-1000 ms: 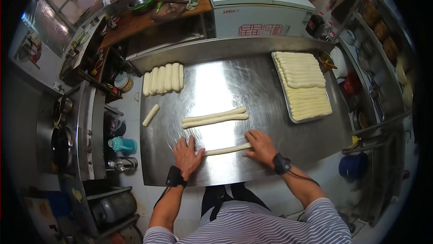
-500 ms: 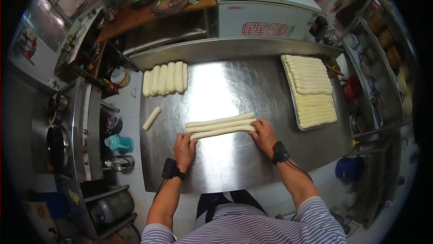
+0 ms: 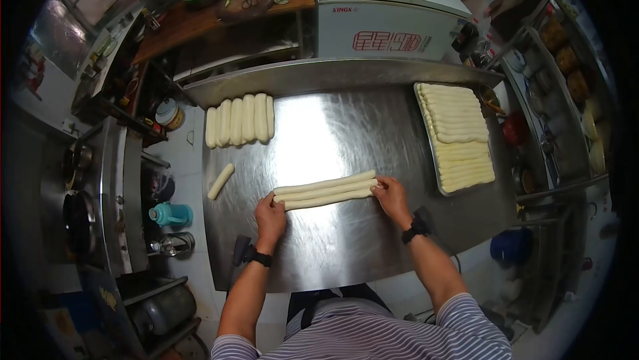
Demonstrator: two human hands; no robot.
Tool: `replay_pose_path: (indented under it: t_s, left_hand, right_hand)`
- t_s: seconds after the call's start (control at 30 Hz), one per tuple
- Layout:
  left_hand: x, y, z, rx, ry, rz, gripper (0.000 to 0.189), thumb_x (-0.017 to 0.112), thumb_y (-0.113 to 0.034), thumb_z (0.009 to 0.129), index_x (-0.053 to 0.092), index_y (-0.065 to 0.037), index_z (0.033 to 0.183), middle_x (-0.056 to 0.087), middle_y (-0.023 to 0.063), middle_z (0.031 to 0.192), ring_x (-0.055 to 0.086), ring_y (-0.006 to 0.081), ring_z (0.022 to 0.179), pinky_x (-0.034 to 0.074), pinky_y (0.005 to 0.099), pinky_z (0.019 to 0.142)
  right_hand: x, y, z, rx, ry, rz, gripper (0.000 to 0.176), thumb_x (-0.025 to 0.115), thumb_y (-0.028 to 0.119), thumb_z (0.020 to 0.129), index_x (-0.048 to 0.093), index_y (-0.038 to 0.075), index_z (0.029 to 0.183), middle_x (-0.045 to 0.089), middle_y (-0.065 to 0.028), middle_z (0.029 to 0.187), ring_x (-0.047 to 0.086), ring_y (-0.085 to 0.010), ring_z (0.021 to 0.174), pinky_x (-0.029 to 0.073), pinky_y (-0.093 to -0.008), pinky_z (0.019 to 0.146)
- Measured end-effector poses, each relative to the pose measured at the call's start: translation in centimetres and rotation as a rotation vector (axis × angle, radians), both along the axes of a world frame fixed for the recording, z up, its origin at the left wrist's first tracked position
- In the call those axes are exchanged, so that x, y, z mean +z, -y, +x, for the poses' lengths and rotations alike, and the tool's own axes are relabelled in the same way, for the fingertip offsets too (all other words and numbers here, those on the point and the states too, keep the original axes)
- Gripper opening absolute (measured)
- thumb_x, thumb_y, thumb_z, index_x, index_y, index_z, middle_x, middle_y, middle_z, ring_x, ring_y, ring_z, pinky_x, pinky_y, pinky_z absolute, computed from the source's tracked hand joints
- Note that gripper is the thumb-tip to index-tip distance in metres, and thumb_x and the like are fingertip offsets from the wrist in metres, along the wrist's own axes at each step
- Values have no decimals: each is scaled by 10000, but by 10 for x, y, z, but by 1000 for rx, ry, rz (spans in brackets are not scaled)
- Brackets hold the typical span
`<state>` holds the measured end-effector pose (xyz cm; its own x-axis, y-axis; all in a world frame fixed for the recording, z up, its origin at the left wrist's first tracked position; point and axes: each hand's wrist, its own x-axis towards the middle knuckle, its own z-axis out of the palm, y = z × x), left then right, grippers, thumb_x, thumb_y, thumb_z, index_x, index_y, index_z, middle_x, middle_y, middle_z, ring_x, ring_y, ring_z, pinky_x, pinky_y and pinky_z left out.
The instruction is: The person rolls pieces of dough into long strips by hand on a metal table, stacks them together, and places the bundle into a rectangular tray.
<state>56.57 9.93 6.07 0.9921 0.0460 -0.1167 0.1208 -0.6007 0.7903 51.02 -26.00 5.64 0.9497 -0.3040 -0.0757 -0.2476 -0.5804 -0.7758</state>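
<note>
Three long dough strips (image 3: 326, 191) lie side by side, touching, on the steel table (image 3: 333, 247). My left hand (image 3: 270, 217) has its thumb and fingers closed round their left ends. At the right ends, my right hand (image 3: 390, 197) pinches the strips between thumb and fingers. One short dough piece (image 3: 221, 181) rests on the table to the left. Behind it is a row of several thick dough rolls (image 3: 239, 120). A metal tray (image 3: 434, 154) at the right holds many dough strips in two groups.
A raised steel edge (image 3: 319, 72) runs along the table's back, with a white freezer (image 3: 386, 27) beyond it. Near the tray's back right corner sit a bowl (image 3: 491, 99) and a red container (image 3: 514, 128). A teal jug (image 3: 172, 214) stands left of the table.
The front strip has come back against the other two, closing the gap at its left end. Both hands have shifted slightly with the strips. The view has shifted a little.
</note>
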Motion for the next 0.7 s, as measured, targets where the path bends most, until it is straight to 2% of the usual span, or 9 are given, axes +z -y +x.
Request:
replay_pose_path:
  t_s: [0.03, 0.2, 0.23, 0.3, 0.37, 0.43, 0.5, 0.57, 0.7]
  left_hand:
    - [-6, -1, 3, -115, 81, 126, 502, 702, -75, 929, 593, 82, 1393, 686, 159, 943, 648, 234, 772, 550, 366, 754]
    - [-1, 6, -1, -23, 145, 58, 438, 698, -58, 919, 633, 75, 1331, 669, 232, 975, 662, 343, 847, 536, 437, 794]
    - [-6, 6, -3, -51, 228, 100, 421, 692, -52, 921, 637, 73, 1320, 659, 243, 984, 658, 370, 876, 530, 457, 808]
    - [21, 12, -3, -88, 102, 23, 408, 628, -27, 972, 608, 81, 1364, 639, 252, 1054, 651, 410, 993, 532, 472, 884]
    - [22, 5, 3, -117, -29, -16, 475, 635, -44, 973, 557, 87, 1423, 638, 253, 1065, 654, 410, 996, 535, 471, 883]
    - [18, 2, 0, -90, 20, -63, 497, 646, -43, 961, 550, 94, 1429, 626, 226, 1017, 640, 357, 920, 531, 441, 822]
    - [7, -5, -11, -80, 171, -100, 542, 681, -32, 934, 535, 96, 1439, 605, 188, 978, 618, 278, 808, 527, 391, 738]
    - [34, -17, -24, -101, -18, -182, 545, 692, -23, 925, 532, 93, 1433, 624, 238, 1136, 654, 382, 941, 559, 419, 828]
    - [36, -47, -67, -113, 45, -325, 476, 732, -7, 886, 613, 61, 1342, 641, 229, 1155, 674, 363, 994, 572, 406, 839]
  right_hand:
    - [0, -4, 2, -34, 14, 32, 441, 818, 86, 870, 684, -48, 1268, 697, -123, 993, 677, -201, 875, 575, -331, 826]
    - [3, -12, 4, -163, -10, 199, 408, 794, 97, 899, 690, -50, 1265, 740, -147, 1021, 694, -186, 904, 583, -344, 846]
    - [4, -12, 2, -159, -17, 174, 407, 794, 102, 903, 690, -48, 1267, 747, -155, 1033, 706, -197, 917, 585, -349, 854]
    - [6, -9, 4, -137, -21, 142, 407, 793, 107, 906, 691, -46, 1269, 754, -163, 1045, 718, -209, 930, 587, -355, 862]
    - [13, -2, 16, -153, 19, -122, 414, 790, 120, 915, 685, -46, 1280, 754, -170, 1057, 735, -239, 949, 591, -355, 862]
    - [33, -16, 50, -142, 83, -305, 390, 787, 141, 922, 703, -41, 1256, 757, -187, 1088, 747, -262, 970, 589, -370, 877]
    - [44, -39, 104, -28, 151, -106, 349, 788, 161, 924, 732, -22, 1217, 759, -188, 1108, 749, -268, 965, 588, -388, 872]
    - [42, -79, 167, 31, 247, -47, 291, 777, 177, 928, 762, -8, 1152, 775, -177, 1067, 755, -253, 923, 589, -377, 836]
    - [43, -164, 283, 112, 225, -46, 354, 755, 287, 912, 775, -6, 1111, 788, -171, 945, 767, -272, 874, 585, -371, 815]
